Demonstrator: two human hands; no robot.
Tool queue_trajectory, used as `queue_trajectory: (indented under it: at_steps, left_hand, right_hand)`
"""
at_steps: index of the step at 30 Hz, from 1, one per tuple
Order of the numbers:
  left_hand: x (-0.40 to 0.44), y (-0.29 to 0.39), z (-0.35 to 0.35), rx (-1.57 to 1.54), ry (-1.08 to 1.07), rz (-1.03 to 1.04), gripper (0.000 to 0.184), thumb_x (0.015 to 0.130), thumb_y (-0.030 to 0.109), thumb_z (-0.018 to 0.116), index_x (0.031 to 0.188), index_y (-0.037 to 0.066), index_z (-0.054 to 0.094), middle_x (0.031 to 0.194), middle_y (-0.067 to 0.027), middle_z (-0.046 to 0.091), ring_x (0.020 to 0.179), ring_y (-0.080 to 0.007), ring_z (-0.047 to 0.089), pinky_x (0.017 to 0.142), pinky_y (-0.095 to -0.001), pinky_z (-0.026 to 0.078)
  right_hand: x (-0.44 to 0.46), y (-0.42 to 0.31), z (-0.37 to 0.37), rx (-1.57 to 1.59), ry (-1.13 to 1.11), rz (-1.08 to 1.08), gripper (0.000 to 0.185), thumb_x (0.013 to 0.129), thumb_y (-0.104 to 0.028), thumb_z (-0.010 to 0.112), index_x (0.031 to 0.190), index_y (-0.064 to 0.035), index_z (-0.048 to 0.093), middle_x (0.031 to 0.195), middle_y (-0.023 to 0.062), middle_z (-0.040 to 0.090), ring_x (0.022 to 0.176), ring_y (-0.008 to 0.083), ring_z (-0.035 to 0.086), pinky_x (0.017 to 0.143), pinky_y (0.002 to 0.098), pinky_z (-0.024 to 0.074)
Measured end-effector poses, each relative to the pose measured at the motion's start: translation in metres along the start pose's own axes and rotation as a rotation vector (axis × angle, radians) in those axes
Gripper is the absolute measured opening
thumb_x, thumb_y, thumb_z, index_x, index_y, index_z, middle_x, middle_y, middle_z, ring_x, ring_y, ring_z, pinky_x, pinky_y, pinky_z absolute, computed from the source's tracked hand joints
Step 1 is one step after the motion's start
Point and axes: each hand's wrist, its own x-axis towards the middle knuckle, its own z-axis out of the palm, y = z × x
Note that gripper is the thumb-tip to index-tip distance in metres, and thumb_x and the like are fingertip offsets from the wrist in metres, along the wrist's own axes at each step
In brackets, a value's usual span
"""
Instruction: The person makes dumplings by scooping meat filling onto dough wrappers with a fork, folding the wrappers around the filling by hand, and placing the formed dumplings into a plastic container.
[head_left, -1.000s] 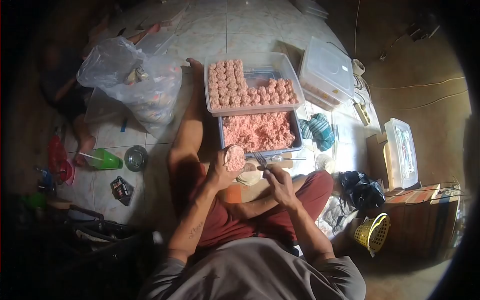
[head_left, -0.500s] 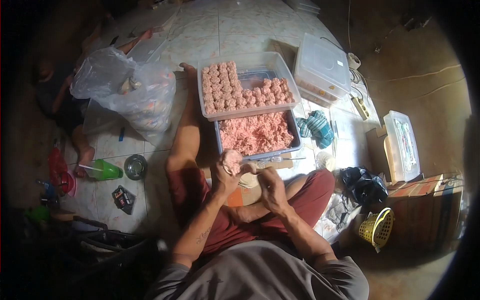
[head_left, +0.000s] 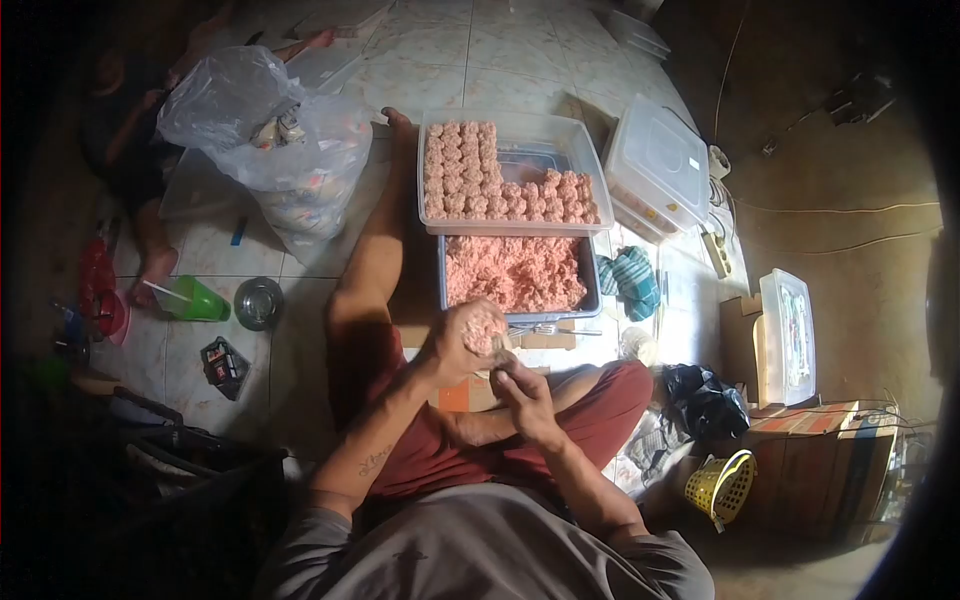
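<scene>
Between my knees, my left hand (head_left: 452, 348) is closed round a lump of pink minced meat (head_left: 484, 333). My right hand (head_left: 524, 398) grips a thin utensil (head_left: 503, 362) whose tip is at the lump; its exact kind is unclear. Just beyond my hands is a blue-grey tub (head_left: 442, 275) of loose pink minced meat (head_left: 515, 270). A clear plastic box (head_left: 590, 140) rests at the tub's far edge, with rows of shaped meat balls (head_left: 462, 170) along its left and near sides.
A plastic bag (head_left: 310, 170) stands beyond my left leg, near another person (head_left: 125, 150). Lidded boxes (head_left: 660, 150), a checked cloth (head_left: 635, 283), a black bag (head_left: 705, 400) and a yellow basket (head_left: 720, 488) lie to the right. A green cup (head_left: 200, 300) and metal bowl (head_left: 260, 302) are left.
My right hand has turned and lowered a little, with the utensil's tip now at the meat. The left hand has tilted the lump toward it. The whole view has shifted slightly.
</scene>
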Motion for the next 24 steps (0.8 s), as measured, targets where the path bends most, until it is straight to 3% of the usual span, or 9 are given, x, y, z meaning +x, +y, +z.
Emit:
queue_trajectory:
  at_steps: [2, 5, 7, 8, 10, 13, 15, 18, 24]
  left_hand:
    - [-0.004, -0.010, 0.015, 0.038, 0.100, -0.063, 0.047, 0.074, 0.013, 0.089, 0.108, 0.002, 0.058, 0.095, -0.0102, 0.066, 0.090, -0.0203, 0.066, 0.083, -0.0348, 0.053]
    - [-0.011, -0.028, 0.015, 0.192, 0.348, -0.099, 0.040, 0.076, 0.008, 0.084, 0.105, 0.000, 0.058, 0.087, -0.0089, 0.065, 0.085, -0.0186, 0.064, 0.080, -0.0344, 0.053]
    - [-0.006, 0.008, -0.012, -0.173, 0.026, -0.234, 0.042, 0.077, 0.008, 0.085, 0.108, 0.000, 0.057, 0.086, -0.0061, 0.060, 0.081, -0.0142, 0.059, 0.075, -0.0306, 0.051]
    - [-0.006, -0.001, -0.010, 0.103, 0.173, 0.017, 0.047, 0.077, 0.010, 0.087, 0.111, 0.000, 0.056, 0.085, -0.0023, 0.055, 0.078, -0.0095, 0.052, 0.071, -0.0263, 0.048]
    - [-0.003, 0.011, -0.009, 0.011, 0.160, -0.041, 0.046, 0.074, 0.012, 0.089, 0.107, 0.001, 0.058, 0.088, -0.0016, 0.058, 0.081, -0.0098, 0.054, 0.075, -0.0274, 0.049]
    - [-0.001, 0.015, -0.008, -0.113, 0.114, -0.124, 0.053, 0.071, 0.016, 0.093, 0.111, 0.003, 0.060, 0.097, -0.0021, 0.061, 0.089, -0.0096, 0.057, 0.082, -0.0280, 0.050]
    - [-0.001, 0.015, -0.001, -0.077, 0.070, -0.078, 0.045, 0.070, 0.012, 0.092, 0.102, 0.004, 0.061, 0.086, -0.0021, 0.063, 0.080, -0.0104, 0.059, 0.071, -0.0297, 0.050]
    - [-0.003, 0.001, 0.021, 0.061, 0.098, -0.090, 0.042, 0.071, 0.016, 0.092, 0.096, 0.003, 0.062, 0.085, -0.0057, 0.066, 0.078, -0.0129, 0.062, 0.070, -0.0317, 0.052]
    - [-0.007, 0.018, -0.005, -0.062, 0.281, -0.092, 0.044, 0.072, 0.014, 0.092, 0.102, 0.002, 0.061, 0.091, -0.0061, 0.068, 0.082, -0.0148, 0.064, 0.072, -0.0317, 0.053]
  right_hand:
    - [0.004, -0.005, 0.000, -0.532, 0.111, -0.322, 0.018, 0.101, 0.000, 0.052, 0.114, 0.0043, 0.063, 0.094, 0.0077, 0.053, 0.084, 0.0166, 0.051, 0.076, 0.0262, 0.0437]
    - [0.002, -0.034, -0.012, -0.687, 0.137, -0.205, 0.018, 0.101, -0.002, 0.053, 0.114, 0.0027, 0.064, 0.094, 0.0118, 0.054, 0.083, 0.0178, 0.050, 0.079, 0.0266, 0.0427]
    - [-0.011, -0.045, -0.015, -0.604, 0.152, -0.179, 0.018, 0.102, -0.003, 0.052, 0.114, 0.0022, 0.065, 0.089, 0.0057, 0.053, 0.079, 0.0150, 0.047, 0.074, 0.0260, 0.0412]
    - [-0.014, -0.046, -0.017, -0.454, 0.132, -0.049, 0.017, 0.103, -0.005, 0.052, 0.111, 0.0019, 0.065, 0.087, 0.0022, 0.051, 0.078, 0.0128, 0.045, 0.072, 0.0252, 0.0397]
    - [-0.020, -0.042, -0.018, -0.152, 0.102, 0.174, 0.017, 0.106, -0.010, 0.050, 0.104, 0.0005, 0.064, 0.081, -0.0058, 0.045, 0.077, 0.0071, 0.042, 0.070, 0.0226, 0.0361]
    - [-0.018, -0.023, -0.018, -0.048, -0.018, 0.145, 0.018, 0.107, -0.012, 0.050, 0.100, 0.0011, 0.061, 0.085, -0.0043, 0.047, 0.078, 0.0065, 0.041, 0.070, 0.0223, 0.0353]
    - [-0.014, -0.015, -0.008, -0.055, -0.020, 0.101, 0.011, 0.103, -0.004, 0.052, 0.100, 0.0020, 0.060, 0.087, 0.0004, 0.048, 0.079, 0.0118, 0.045, 0.072, 0.0266, 0.0396]
    - [-0.001, -0.017, 0.004, -0.735, 0.073, -0.431, 0.021, 0.093, 0.010, 0.050, 0.109, 0.0031, 0.062, 0.093, 0.0155, 0.056, 0.085, 0.0311, 0.057, 0.081, 0.0374, 0.0475]
    - [-0.020, -0.045, -0.023, -0.636, 0.093, -0.192, 0.029, 0.099, 0.004, 0.049, 0.123, 0.0017, 0.063, 0.093, 0.0093, 0.054, 0.083, 0.0205, 0.053, 0.076, 0.0316, 0.0460]
